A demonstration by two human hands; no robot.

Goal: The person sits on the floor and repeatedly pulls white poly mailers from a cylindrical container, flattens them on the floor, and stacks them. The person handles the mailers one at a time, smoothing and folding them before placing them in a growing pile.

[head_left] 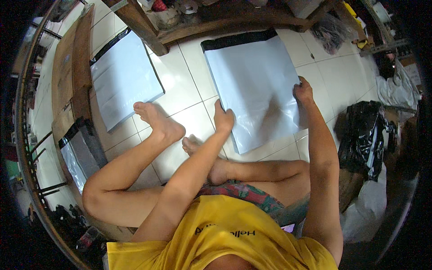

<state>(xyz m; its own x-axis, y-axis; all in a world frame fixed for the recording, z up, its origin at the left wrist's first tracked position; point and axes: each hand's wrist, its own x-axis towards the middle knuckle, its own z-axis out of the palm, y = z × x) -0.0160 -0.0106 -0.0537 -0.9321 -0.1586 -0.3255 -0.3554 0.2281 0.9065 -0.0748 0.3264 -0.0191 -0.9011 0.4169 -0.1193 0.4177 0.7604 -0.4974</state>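
Observation:
A stack of glossy white plastic mailing bags (pixel 252 90) with a black strip along its far edge lies on the tiled floor in front of me. My left hand (pixel 223 119) is closed on its left edge, near the close corner. My right hand (pixel 304 91) grips the right edge, farther up. The fingers of both hands are partly hidden by the edges they hold. To the left, a second stack of white mailing bags (pixel 123 76) with a black far edge lies near my left foot (pixel 157 121); neither hand touches it.
A wooden bench (pixel 234 27) with things on it stands at the far side. Cardboard (pixel 67 67) and a smaller grey-and-black plastic package (pixel 81 153) are at the left. A black plastic bag (pixel 363 135) sits at the right, below crumpled white plastic (pixel 398 90). Metal racks border both sides.

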